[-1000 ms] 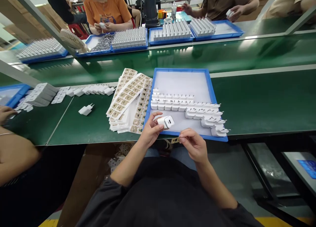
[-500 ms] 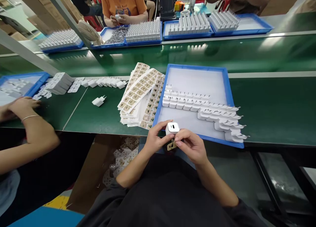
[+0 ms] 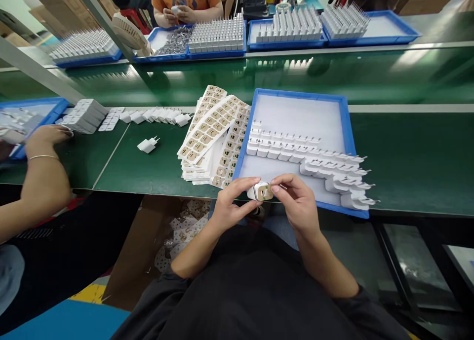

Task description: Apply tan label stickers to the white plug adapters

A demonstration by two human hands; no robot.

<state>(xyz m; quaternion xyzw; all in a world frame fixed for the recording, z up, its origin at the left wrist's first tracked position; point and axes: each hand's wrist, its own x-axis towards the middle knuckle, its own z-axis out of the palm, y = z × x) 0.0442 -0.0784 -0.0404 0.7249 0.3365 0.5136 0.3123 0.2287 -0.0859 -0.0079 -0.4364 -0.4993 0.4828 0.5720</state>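
My left hand (image 3: 231, 204) pinches a small white charger plug (image 3: 256, 191) at the near edge of the blue tray (image 3: 346, 132). My right hand (image 3: 296, 202) presses a tan sticker (image 3: 265, 192) flat onto the charger's face with thumb and fingers. Both hands meet on the charger just over the tray's front rim. Inside the tray lie rows of white chargers (image 3: 307, 155) with their prongs pointing up or right. A fanned pile of sticker sheets (image 3: 213, 135) lies to the left of the tray on the green bench.
A lone charger (image 3: 147, 145) and a row of others (image 3: 155, 116) lie on the green bench at left. A co-worker's arm (image 3: 40, 167) reaches toward a blue tray (image 3: 22, 113) at far left. Across the belt, people work at blue trays of chargers (image 3: 285, 31).
My right hand brought the sticker up from below the tray edge and laid it on the charger's face. My left hand turned the charger toward it. The co-worker's arm moved into view at left.
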